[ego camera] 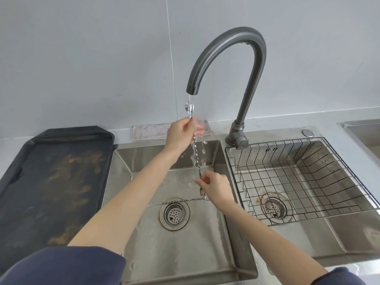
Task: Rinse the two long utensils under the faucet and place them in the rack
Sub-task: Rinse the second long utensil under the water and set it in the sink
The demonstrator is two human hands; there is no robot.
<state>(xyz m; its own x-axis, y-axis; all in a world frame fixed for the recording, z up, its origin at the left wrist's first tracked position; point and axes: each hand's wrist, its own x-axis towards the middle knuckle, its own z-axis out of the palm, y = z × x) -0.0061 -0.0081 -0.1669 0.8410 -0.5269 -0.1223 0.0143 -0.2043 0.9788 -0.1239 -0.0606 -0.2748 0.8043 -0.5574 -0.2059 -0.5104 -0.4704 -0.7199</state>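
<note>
Twisted utensil (196, 159): I see a long metal bar spoon with a twisted stem, held nearly upright under the running water, its small bowl at the top just below the spout.
Left hand (181, 133): my view shows its fingertips pinching the stem near the top, right under the spoon bowl, with water splashing off beside it.
Right hand (216, 187): lower and nearer to me, it pinches the bottom end of the same stem; a small forked tip shows just beneath its fingers.
Second utensil (176, 201): a second twisted stem lies flat on the basin floor below the right hand, running leftward just above the drain.
Water (193, 153): a thin stream falls from the spout along the held stem, between the two hands.
Faucet (246, 64): dark grey gooseneck, rising beyond and to the right of the left hand, arching over it.
Left basin (144, 233): steel, directly under both hands, wet, with a round strainer (174, 214).
Rack (298, 177): wire basket sitting in the right basin, to the right of the right hand.
Cloth (152, 132): pale, folded, on the desk just behind the left hand.
Dark tray (51, 182): far left of both hands, stained brown.
</note>
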